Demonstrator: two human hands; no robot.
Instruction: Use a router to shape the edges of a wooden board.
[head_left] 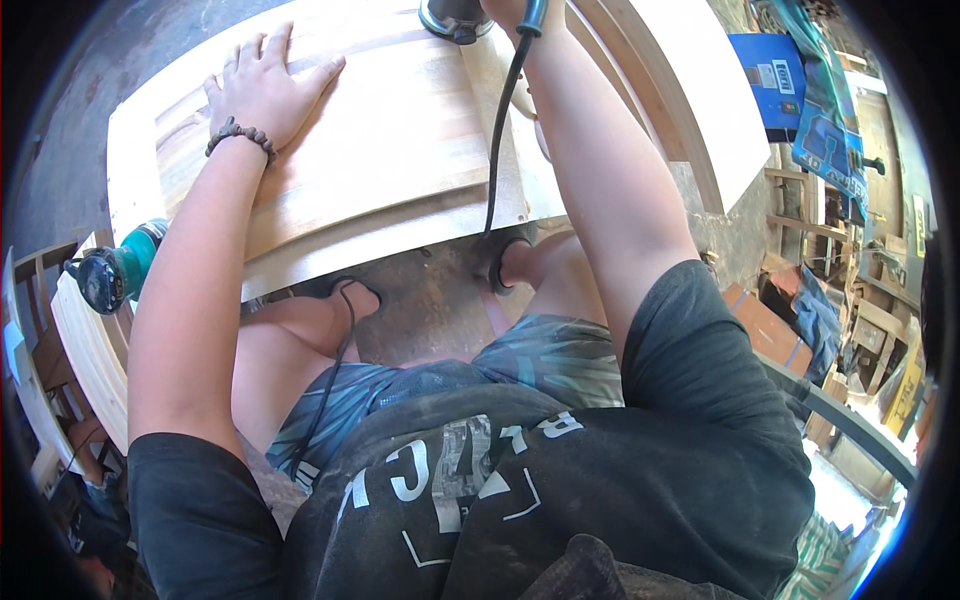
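Observation:
My left hand (265, 95) lies flat on a pale wooden panel (385, 130), fingers spread, a beaded bracelet at the wrist. At the top edge of the view, my right hand (512, 12) grips a corded power tool whose round, dark base (455, 22) rests on the panel's far part. Most of that tool and the fingers are cut off by the frame. A black cord (497, 130) drops from its teal sleeve (534, 18) over the panel's near edge.
Left of my forearm sits a teal and black power tool (125, 262) on stacked boards (88, 330). A pale framed wooden piece (700, 110) stands right of the panel. Beyond are a blue box (768, 80) and scrap wood (870, 320). My feet are beneath the panel's near edge.

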